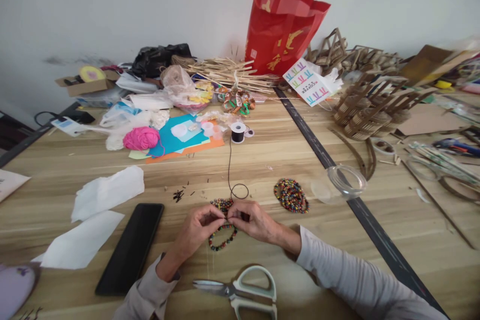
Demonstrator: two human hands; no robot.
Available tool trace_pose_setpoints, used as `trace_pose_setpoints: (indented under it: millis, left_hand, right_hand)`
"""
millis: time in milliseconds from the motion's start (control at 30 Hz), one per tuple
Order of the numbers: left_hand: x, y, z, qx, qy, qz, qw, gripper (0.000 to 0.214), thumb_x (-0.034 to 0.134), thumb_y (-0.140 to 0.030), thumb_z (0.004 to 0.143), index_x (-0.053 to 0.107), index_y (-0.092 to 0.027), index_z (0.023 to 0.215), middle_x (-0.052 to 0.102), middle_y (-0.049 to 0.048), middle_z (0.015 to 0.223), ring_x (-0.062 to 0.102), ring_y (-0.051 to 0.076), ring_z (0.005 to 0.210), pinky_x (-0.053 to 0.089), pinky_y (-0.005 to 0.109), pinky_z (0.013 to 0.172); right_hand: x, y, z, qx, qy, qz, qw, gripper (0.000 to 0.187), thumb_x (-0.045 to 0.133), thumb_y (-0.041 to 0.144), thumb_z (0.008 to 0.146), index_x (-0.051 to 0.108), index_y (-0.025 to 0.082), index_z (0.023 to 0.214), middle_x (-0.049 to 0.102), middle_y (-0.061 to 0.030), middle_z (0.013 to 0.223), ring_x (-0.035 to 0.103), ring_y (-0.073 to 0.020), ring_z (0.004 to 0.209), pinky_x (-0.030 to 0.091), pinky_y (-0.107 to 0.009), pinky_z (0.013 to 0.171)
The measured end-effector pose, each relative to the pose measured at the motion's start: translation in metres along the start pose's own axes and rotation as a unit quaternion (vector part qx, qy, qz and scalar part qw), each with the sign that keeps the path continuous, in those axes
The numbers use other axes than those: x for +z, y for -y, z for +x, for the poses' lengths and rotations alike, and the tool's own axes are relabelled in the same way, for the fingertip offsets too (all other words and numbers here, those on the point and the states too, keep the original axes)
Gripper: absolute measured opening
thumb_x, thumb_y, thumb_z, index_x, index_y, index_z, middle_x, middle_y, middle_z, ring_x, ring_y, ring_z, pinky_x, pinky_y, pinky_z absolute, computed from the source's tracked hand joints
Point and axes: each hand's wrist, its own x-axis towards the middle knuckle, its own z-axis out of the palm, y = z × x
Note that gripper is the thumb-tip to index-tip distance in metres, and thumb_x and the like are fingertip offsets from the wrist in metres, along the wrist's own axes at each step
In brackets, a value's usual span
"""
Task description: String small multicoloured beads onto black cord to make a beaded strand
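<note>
Head view: left hand (198, 226), right hand (252, 219) pinch cord (226, 219).

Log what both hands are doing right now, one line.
left hand: pinching dark strand; right hand: pinching likewise, close beside; bead loop: just below the pinch; cord spool: beyond hands; scissors: on table

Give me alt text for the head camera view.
A left hand and right hand pinch together at the far end of a bead loop on a wooden table. Scissors lie nearer, a phone left, more beads right; a red bag stands behind.
</note>
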Motion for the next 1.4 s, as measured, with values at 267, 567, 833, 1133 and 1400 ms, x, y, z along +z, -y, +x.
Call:
trace_pose_setpoints:
  millis: [267, 567, 833, 1133, 1400]
  left_hand:
    - [-0.0005, -0.0021, 0.0001, 0.007, -0.001, 0.01, 1.0, 0.009, 0.068, -0.024, 0.07, 0.067, -0.015, 0.072, 0.063, -0.0003, 0.062, 0.055, 0.013, 0.059, 0.045, 0.023, 0.057]
    - [0.0001, -0.0007, 0.0002, 0.009, -0.002, 0.004, 1.0, 0.009, 0.067, -0.023, 0.071, 0.069, -0.015, 0.074, 0.068, 0.0022, 0.069, 0.061, 0.016, 0.066, 0.049, 0.025, 0.063]
    - [0.0004, -0.0015, 0.0011, -0.003, -0.001, 0.001, 1.0, 0.009, 0.068, -0.023, 0.07, 0.07, -0.015, 0.074, 0.069, 0.003, 0.068, 0.061, 0.016, 0.065, 0.049, 0.026, 0.062]
    - [0.0003, -0.0026, 0.001, -0.001, -0.004, 0.002, 1.0, 0.01, 0.067, -0.024, 0.07, 0.069, -0.015, 0.074, 0.067, 0.0023, 0.066, 0.059, 0.015, 0.063, 0.048, 0.025, 0.06]
    - [0.0008, -0.0044, 0.0011, -0.009, -0.004, 0.005, 1.0, 0.011, 0.067, -0.024, 0.07, 0.069, -0.015, 0.074, 0.067, 0.0023, 0.067, 0.06, 0.016, 0.063, 0.049, 0.025, 0.061]
  right_hand:
    - [-0.0014, 0.0036, 0.0001, -0.003, -0.004, -0.003, 1.0, 0.012, 0.055, 0.02, 0.086, 0.06, 0.014, 0.077, 0.051, 0.0008, 0.065, 0.045, -0.0099, 0.057, 0.036, -0.02, 0.054]
    - [-0.0029, 0.0048, 0.0002, 0.0, 0.009, -0.009, 1.0, 0.015, 0.055, 0.024, 0.087, 0.06, 0.014, 0.078, 0.051, 0.001, 0.065, 0.044, -0.0095, 0.057, 0.036, -0.02, 0.054]
    - [-0.0038, 0.0059, 0.0002, -0.012, 0.011, -0.019, 1.0, 0.015, 0.054, 0.024, 0.087, 0.061, 0.014, 0.079, 0.054, -0.0008, 0.068, 0.047, -0.0104, 0.059, 0.037, -0.021, 0.055]
    - [-0.0028, 0.0046, 0.0, -0.014, 0.008, -0.007, 1.0, 0.013, 0.054, 0.021, 0.087, 0.061, 0.014, 0.079, 0.053, -0.0002, 0.067, 0.047, -0.0103, 0.059, 0.037, -0.021, 0.056]
    - [-0.0034, 0.0057, 0.0004, -0.013, 0.008, -0.007, 1.0, 0.013, 0.053, 0.02, 0.086, 0.062, 0.013, 0.079, 0.053, -0.0004, 0.067, 0.046, -0.0097, 0.058, 0.037, -0.02, 0.055]
